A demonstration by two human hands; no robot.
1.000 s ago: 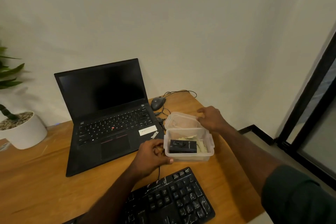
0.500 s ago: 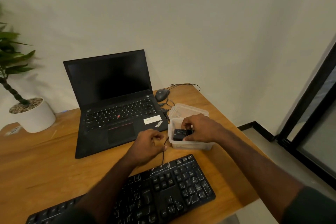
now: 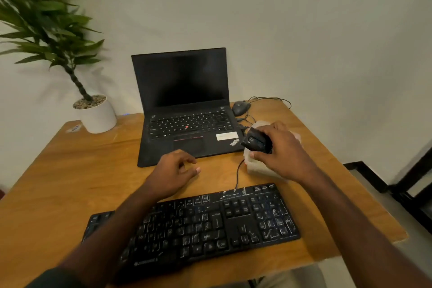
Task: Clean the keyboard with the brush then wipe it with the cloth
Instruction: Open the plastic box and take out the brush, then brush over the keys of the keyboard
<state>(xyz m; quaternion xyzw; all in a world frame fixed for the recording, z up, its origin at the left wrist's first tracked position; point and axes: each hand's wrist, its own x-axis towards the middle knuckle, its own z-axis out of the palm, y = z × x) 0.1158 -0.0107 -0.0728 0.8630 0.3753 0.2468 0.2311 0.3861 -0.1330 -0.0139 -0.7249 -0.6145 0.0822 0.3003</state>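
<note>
A black external keyboard [image 3: 210, 222] with dusty keys lies at the near edge of the wooden desk [image 3: 70, 182]. My right hand [image 3: 280, 149] grips a small black brush case [image 3: 256, 141], lifted just above the clear plastic container [image 3: 257, 167], which the hand mostly hides. My left hand [image 3: 174, 170] hovers over the desk between the laptop and the keyboard, fingers loosely curled and holding nothing. No cloth is visible from here.
An open black laptop [image 3: 187, 124] stands behind the hands. A wired mouse [image 3: 240, 107] and cables lie at the back right. A potted plant [image 3: 95, 112] occupies the back left corner. The desk's right edge drops off beside the container.
My right hand took the black case out of the container and lifted it. My left hand let go of the container and moved left. The view tilted down toward the keyboard.
</note>
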